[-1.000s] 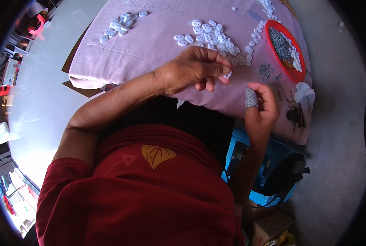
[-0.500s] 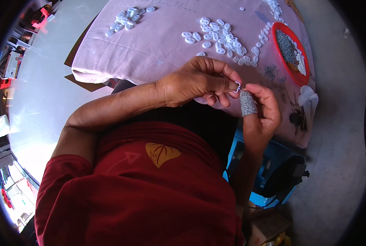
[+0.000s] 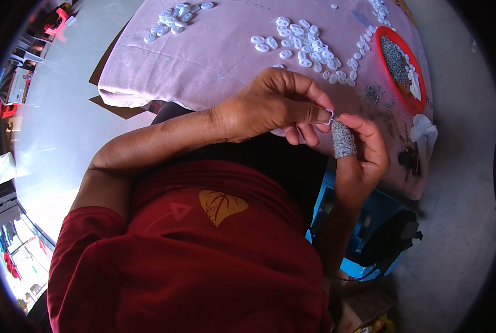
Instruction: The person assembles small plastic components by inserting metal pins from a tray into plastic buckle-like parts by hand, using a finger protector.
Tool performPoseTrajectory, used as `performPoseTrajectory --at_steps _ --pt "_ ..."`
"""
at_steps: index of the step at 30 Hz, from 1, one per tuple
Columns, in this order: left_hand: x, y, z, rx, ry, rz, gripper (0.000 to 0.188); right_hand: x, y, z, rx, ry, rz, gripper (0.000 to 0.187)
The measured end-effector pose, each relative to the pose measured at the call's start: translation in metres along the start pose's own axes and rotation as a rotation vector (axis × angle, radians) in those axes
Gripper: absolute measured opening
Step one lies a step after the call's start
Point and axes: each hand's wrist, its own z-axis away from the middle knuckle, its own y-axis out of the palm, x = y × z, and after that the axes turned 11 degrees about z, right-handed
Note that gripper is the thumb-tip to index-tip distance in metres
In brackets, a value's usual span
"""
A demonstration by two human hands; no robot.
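Left hand (image 3: 270,108): fingers curled, thumb and forefinger pinching a small white ring (image 3: 329,115).
Right hand (image 3: 363,152): closed loosely, fingertips meeting the ring from the right; a grey sleeve (image 3: 343,140) covers one finger.
Ring: between the two hands, just above the near edge of the table, held off the cloth.
Hard to see: the ring is tiny and half covered by fingertips; whether the right hand truly grips it or only touches it cannot be told. The palms are hidden.
Surface: pink cloth (image 3: 203,55) over a table, white pieces (image 3: 309,47) scattered far of the hands, another heap (image 3: 176,14) far left.
Right side: red bowl (image 3: 401,69) with small grey bits, cut by the dark rim.
Room: pale floor (image 3: 53,122) left, blue crate (image 3: 370,222) near right under the table.
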Motion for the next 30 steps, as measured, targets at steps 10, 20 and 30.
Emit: performPoseTrajectory --at_steps 10,20,30 --pt "0.000 0.001 0.002 -0.002 0.035 -0.042 0.016 0.006 0.000 0.000 0.001 0.001 0.075 0.025" --pt "-0.001 0.001 0.003 0.013 0.033 -0.051 0.015 0.011 -0.003 -0.004 0.076 0.076 0.009 0.024" --pt "-0.001 -0.002 0.004 0.035 0.078 -0.068 0.015 0.009 -0.004 -0.002 0.085 -0.070 0.350 0.018"
